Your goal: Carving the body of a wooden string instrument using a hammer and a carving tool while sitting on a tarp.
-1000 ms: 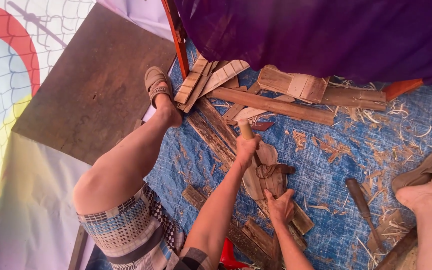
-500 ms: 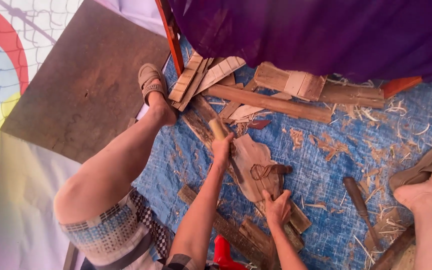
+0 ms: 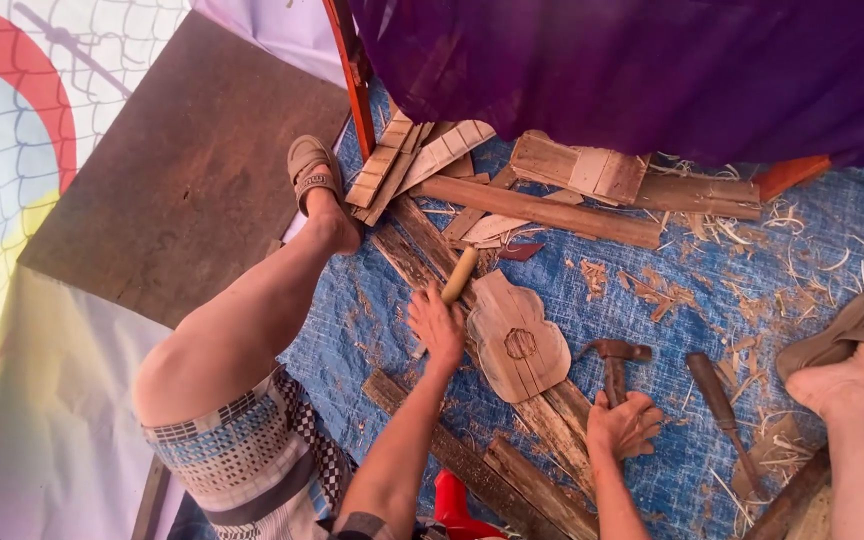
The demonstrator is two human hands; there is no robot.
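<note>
Head view. My left hand (image 3: 439,325) is closed around a pale round wooden tool handle (image 3: 459,275), which sticks out above my knuckles; the working end is hidden under my palm, so I cannot tell what kind of tip it has. My right hand (image 3: 624,425) is wrapped around the lower shaft of a rusty brown hammer (image 3: 614,362), whose head lies flat on the blue woven tarp (image 3: 752,290). Between the two hands sits a flat, scalloped brown wooden blank with a small round carved motif (image 3: 517,340). It rests on a long weathered plank (image 3: 542,410), touching my left hand at its edge.

Risks, as I judge them:
- Nothing clamps the blank; a blow could make it slide off the plank.
- My left fingers sit just beside the strike zone; a glancing hammer could hit them.
- Loose wood shavings (image 3: 652,290) under the plank could let it shift.
- My sandalled left foot (image 3: 314,175) lies near the scrap timber.
</note>
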